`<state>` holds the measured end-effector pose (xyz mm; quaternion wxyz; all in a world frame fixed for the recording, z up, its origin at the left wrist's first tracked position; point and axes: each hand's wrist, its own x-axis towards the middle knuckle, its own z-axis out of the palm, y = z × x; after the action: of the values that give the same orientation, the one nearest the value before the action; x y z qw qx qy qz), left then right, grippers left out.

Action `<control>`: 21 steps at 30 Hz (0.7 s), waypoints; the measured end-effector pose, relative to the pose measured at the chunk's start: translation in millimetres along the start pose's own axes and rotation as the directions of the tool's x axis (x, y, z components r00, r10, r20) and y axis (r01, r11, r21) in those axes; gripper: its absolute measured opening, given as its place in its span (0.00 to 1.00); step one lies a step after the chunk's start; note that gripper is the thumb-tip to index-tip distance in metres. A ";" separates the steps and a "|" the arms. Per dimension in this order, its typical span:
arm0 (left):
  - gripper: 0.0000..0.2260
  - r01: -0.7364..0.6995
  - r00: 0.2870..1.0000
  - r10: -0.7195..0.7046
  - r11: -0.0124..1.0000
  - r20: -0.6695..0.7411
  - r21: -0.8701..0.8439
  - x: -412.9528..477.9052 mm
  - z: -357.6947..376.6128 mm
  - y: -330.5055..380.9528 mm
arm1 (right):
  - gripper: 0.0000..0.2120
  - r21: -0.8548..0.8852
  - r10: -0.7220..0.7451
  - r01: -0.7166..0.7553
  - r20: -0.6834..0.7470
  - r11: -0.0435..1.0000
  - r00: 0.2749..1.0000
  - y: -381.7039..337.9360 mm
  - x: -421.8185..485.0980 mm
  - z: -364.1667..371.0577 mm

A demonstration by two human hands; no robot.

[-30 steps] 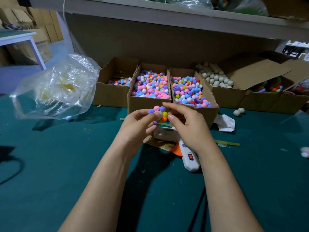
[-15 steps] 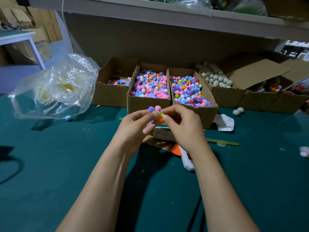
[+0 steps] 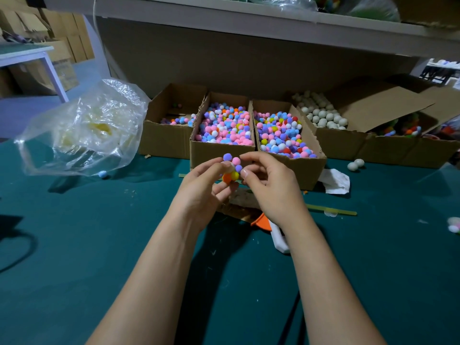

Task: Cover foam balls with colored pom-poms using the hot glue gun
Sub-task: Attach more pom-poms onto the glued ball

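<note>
Pinching grip, left hand (image 3: 201, 192) and right hand (image 3: 273, 192) hold the pom-pom-covered foam ball (image 3: 233, 168)

Boxes in a row along desk (image 3: 99, 245) back, under shelf (image 3: 224, 18). L to R: end box (image 3: 164, 140), L pom-pom box (image 3: 219, 155), R pom-pom box (image 3: 306, 170), foam-ball box (image 3: 333, 143), far-R box (image 3: 388, 150). Plastic bag (image 3: 82, 128) on desk, L of row. Loose foam balls (image 3: 356, 164) on desk before foam-ball box. Glue gun (image 3: 278, 239) on desk before R pom-pom box; glue stick (image 3: 331, 210) just R of it.

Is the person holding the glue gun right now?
No, the glue gun lies on the table while the left hand and right hand hold the pom-pom ball.
</note>
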<state>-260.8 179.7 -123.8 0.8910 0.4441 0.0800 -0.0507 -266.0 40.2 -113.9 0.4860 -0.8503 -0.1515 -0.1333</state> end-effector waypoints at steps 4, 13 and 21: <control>0.14 -0.014 0.999 0.014 1.000 0.040 -0.009 0.1 -0.4 -0.1 | 0.10 0.012 -0.017 0.017 0.017 1.000 1.000 1.2 -1.0 -1.3; 0.07 -0.023 0.994 0.017 0.998 0.109 0.056 -0.5 -4.5 1.8 | 0.05 0.004 -0.021 0.021 0.024 1.000 0.999 1.7 -0.8 -0.9; 0.10 -0.048 0.997 0.040 0.992 0.063 0.121 1.2 -4.0 -0.7 | 0.02 -0.036 -0.027 0.025 -0.062 0.999 0.998 0.2 0.1 0.9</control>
<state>-260.2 182.5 -127.0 0.8651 0.4976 0.0399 -0.0492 -265.8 40.9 -114.5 0.4737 -0.8521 -0.1450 -0.1688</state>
